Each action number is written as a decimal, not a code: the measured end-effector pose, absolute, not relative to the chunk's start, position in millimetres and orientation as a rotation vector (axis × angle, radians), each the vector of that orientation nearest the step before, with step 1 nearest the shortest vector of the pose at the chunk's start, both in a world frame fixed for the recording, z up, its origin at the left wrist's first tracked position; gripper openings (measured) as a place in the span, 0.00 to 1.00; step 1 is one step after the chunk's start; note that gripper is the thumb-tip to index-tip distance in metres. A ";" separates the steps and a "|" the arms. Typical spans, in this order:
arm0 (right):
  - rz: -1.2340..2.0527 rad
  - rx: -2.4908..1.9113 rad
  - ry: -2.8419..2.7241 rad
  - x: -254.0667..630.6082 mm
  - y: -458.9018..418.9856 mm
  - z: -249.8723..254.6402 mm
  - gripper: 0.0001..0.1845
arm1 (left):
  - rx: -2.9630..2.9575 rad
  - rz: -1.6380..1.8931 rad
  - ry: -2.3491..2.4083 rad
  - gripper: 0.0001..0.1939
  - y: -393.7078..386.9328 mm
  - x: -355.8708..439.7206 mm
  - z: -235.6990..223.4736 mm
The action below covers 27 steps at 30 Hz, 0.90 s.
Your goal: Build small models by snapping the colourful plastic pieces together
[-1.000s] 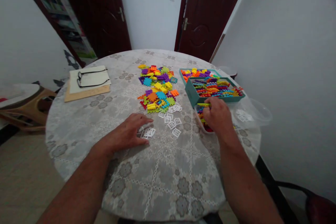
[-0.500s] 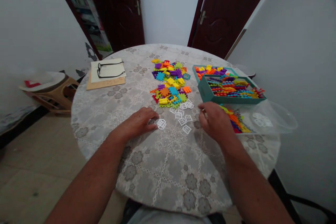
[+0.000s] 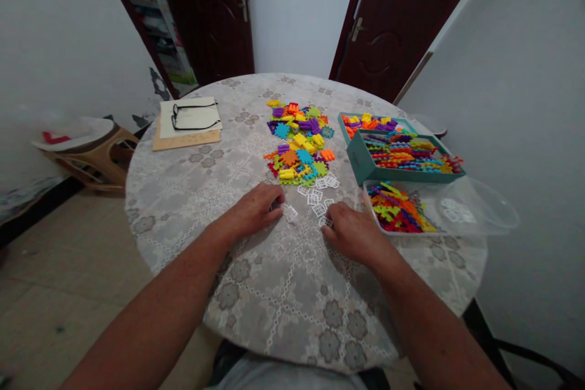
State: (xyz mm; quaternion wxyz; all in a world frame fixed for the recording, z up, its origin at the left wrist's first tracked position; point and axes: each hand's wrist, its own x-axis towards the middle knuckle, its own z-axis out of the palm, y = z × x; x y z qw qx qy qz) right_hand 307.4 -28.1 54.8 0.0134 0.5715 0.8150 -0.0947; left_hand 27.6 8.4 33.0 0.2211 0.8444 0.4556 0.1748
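Observation:
My left hand (image 3: 258, 210) rests low over the table, its thumb and fingers closed on a white window-lattice piece (image 3: 290, 213) that sticks out, blurred, past the fingertips. Whether more pieces lie behind it is hidden. My right hand (image 3: 351, 228) has its thumb and forefinger around another white lattice piece (image 3: 325, 221), close to the tabletop. Between the hands and a little beyond them, several loose white lattice pieces (image 3: 315, 197) lie flat on the patterned tablecloth (image 3: 274, 292). Just behind these is a heap of bright plastic gear and connector pieces (image 3: 304, 156).
On the right stand a teal box (image 3: 361, 158) of sorted pieces, its teal lid (image 3: 342, 122) holding more, and a clear tub (image 3: 384, 233) with colored and white parts. Black glasses (image 3: 196, 128) lie on paper (image 3: 167, 125) at the far left.
My right hand has moved left and toward me, from beside the clear tub onto the nearest white lattice piece. The pieces in my left hand have shifted slightly right and tilted.

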 end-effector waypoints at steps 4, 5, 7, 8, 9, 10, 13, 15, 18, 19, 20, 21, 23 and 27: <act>-0.561 1.785 2.644 311.6 -21.4 53.2 0.06 | 2.353 0.522 1.242 0.04 6.0 34.9 35.9; -0.632 1.762 2.681 310.9 -20.5 53.3 0.06 | 2.362 0.526 1.244 0.04 5.8 35.9 35.2; -0.766 1.705 2.768 307.1 -20.2 52.7 0.06 | 2.382 0.517 1.242 0.04 5.7 37.4 33.0; -0.834 1.676 2.811 304.3 -20.6 51.8 0.06 | 2.394 0.505 1.239 0.04 5.7 38.0 31.8; -0.906 1.656 2.849 301.0 -21.2 50.3 0.05 | 2.406 0.492 1.234 0.04 5.6 38.6 30.9; -0.980 1.646 2.879 297.6 -21.9 48.2 0.02 | 2.416 0.481 1.230 0.04 5.5 39.3 30.3; -1.158 1.635 2.960 287.1 -23.0 39.4 0.17 | 2.433 0.465 1.218 0.04 4.4 41.7 30.5; -1.178 1.597 3.011 280.1 -22.9 33.5 0.27 | 2.445 0.477 1.199 0.04 3.1 43.4 31.4; -1.079 1.562 3.031 270.0 -22.8 27.9 0.29 | 2.465 0.473 1.192 0.04 0.9 45.4 32.0; -1.025 1.582 3.024 266.9 -23.0 27.1 0.26 | 2.471 0.463 1.196 0.04 0.2 45.9 31.9; -0.965 1.606 3.011 264.1 -23.3 26.6 0.22 | 2.477 0.450 1.199 0.05 -0.4 46.2 31.9; -0.903 1.626 2.997 261.7 -23.8 26.4 0.17 | 2.482 0.440 1.200 0.05 -1.0 46.5 31.9; -0.795 1.640 2.971 258.3 -24.8 26.2 0.10 | 2.490 0.430 1.197 0.05 -2.0 47.0 32.3; -0.694 1.633 2.971 256.7 -26.3 24.8 0.05 | 2.501 0.446 1.186 0.04 -2.4 46.3 33.3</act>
